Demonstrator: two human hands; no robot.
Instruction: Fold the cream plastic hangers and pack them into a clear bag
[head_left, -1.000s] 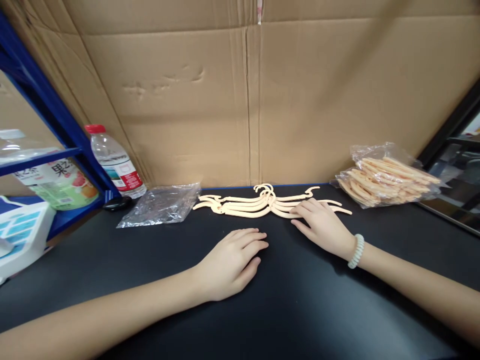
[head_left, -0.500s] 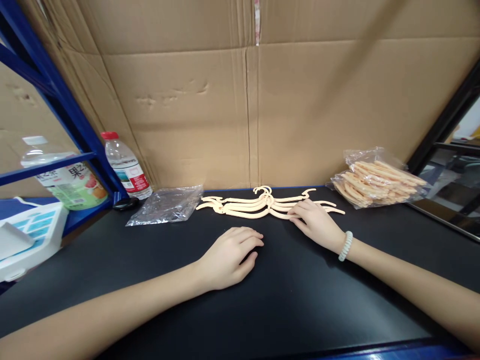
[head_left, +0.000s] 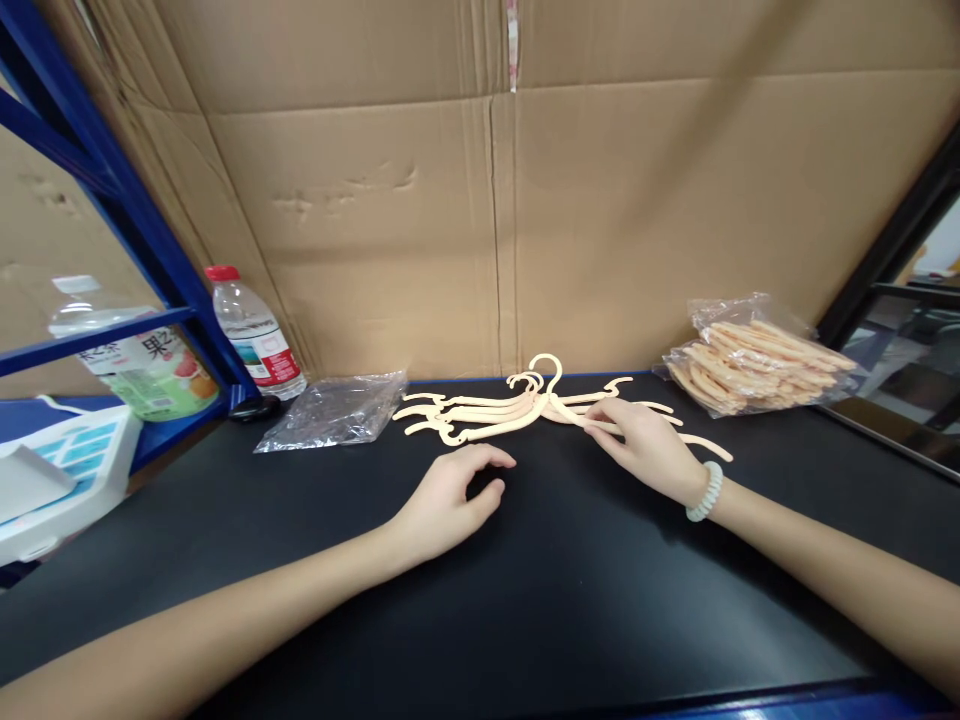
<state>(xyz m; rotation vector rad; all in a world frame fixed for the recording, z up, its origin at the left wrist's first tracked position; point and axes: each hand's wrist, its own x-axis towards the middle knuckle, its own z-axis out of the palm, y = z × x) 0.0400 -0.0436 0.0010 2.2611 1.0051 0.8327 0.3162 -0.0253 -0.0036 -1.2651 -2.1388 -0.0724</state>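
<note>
Seeing black table [head_left: 600, 620] under left hand [head_left: 454, 497] and right hand [head_left: 649, 448], peach hanger stack [head_left: 491, 410] just ahead of left hand, front hanger [head_left: 510, 425] pinched on its right side by right hand, left hand half-curled, thumb apart, holding nothing, pale bracelet [head_left: 705, 491] on right wrist.

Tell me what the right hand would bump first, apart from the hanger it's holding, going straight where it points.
Probably the other hangers, just past the right hand; depth is unclear, so it might pass over them.
</note>
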